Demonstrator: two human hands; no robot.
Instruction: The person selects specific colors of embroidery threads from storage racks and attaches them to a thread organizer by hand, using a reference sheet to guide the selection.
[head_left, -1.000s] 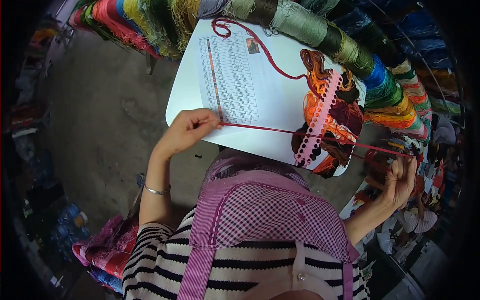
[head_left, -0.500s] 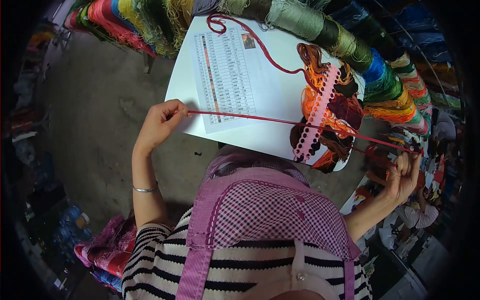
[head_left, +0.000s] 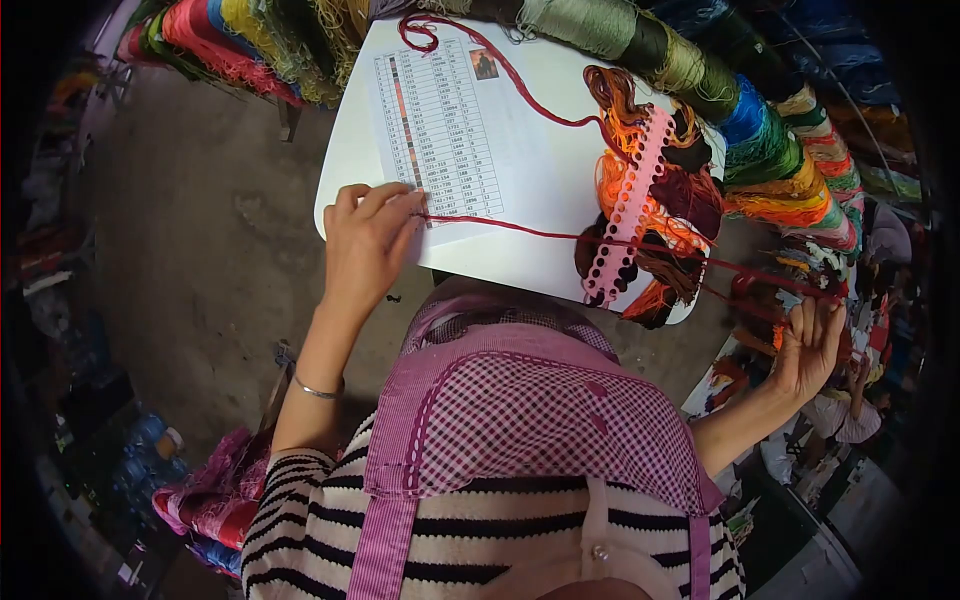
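Note:
Over the lower left of the white board [head_left: 540, 265], my left hand [head_left: 368, 240] has thumb and forefinger at one end of a dark red embroidery thread [head_left: 510, 228], its other fingers bent above a printed chart [head_left: 440, 140]. The thread crosses to the right in a slightly slack line. Far right, my right hand [head_left: 808, 350] is raised, fingertips closed on the thread's other part. Beneath the thread lies a pink punched thread holder [head_left: 632, 200], with orange, brown, black and dark red skeins through its holes. Another red strand [head_left: 510, 80] curls from it across the board's top.
Thick bundles of coloured thread [head_left: 585, 30] hang along the back and right. Pink and red thread [head_left: 215, 495] lies at lower left. Another person [head_left: 850, 410] is partly visible at the far right. A checked apron [head_left: 530, 410] covers my front.
My left hand has moved right and inward, over the board and chart. The thread, taut before, now sags a little. My right hand has barely moved.

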